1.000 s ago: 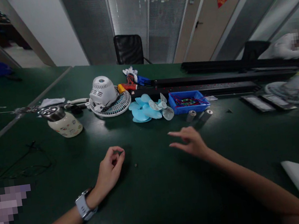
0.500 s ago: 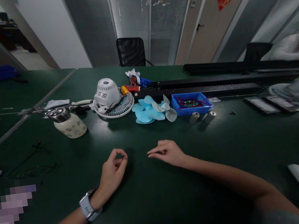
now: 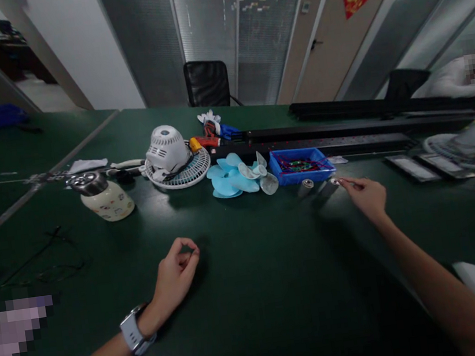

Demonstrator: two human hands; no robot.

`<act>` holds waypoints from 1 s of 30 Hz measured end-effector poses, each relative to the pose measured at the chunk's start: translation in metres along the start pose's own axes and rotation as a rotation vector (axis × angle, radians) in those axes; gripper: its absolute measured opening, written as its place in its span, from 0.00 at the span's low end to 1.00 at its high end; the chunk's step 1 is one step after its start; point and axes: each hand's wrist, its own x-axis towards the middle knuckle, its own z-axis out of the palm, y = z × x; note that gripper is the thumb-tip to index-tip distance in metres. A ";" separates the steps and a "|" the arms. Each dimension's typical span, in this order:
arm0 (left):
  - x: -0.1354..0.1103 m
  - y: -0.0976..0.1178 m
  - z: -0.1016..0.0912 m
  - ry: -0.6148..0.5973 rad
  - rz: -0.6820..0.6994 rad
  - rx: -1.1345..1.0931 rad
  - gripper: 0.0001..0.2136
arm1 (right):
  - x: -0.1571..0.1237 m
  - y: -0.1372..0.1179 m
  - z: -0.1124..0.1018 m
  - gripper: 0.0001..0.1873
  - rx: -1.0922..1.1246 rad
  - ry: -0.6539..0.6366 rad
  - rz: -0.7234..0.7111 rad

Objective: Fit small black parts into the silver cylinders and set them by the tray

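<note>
My left hand (image 3: 179,272), with a light watch on the wrist, rests low over the green table. Its thumb and index finger meet in a ring; anything between their tips is too small to make out. Farther right, my right hand (image 3: 366,196) reaches forward with fingers pinched at the top of a small silver metal cylinder (image 3: 330,187). A second such cylinder (image 3: 306,188) stands just left of it. Behind them is a blue tray (image 3: 306,178) holding thin wires and small green parts.
Fan blades (image 3: 231,177), pale blue and clear, lie left of the tray. Farther left are a white fan housing (image 3: 167,150) on its grille, an orange-black power drill (image 3: 210,138) and a cream bottle (image 3: 111,201). Long black rails (image 3: 344,127) lie behind. A person sits far right.
My right hand has moved right and forward, from beside my left hand to the right-hand silver cylinder. My left hand keeps its pinched pose.
</note>
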 end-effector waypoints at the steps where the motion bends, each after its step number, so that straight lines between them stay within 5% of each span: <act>1: 0.000 -0.001 0.000 -0.003 -0.002 0.000 0.06 | 0.001 0.001 0.002 0.31 0.005 -0.006 0.007; 12: -0.001 -0.001 -0.002 -0.034 0.039 0.069 0.05 | 0.004 -0.001 0.009 0.32 -0.014 -0.038 -0.003; 20: 0.000 -0.004 -0.001 -0.034 0.049 0.093 0.05 | -0.001 -0.009 0.004 0.29 -0.158 -0.139 0.130; 25: 0.000 -0.007 -0.001 -0.046 0.052 0.096 0.05 | -0.023 -0.030 0.004 0.33 -0.260 0.072 -0.131; 30: 0.000 -0.007 -0.002 -0.056 0.056 0.106 0.05 | -0.033 -0.068 0.015 0.35 -0.246 -0.167 -0.177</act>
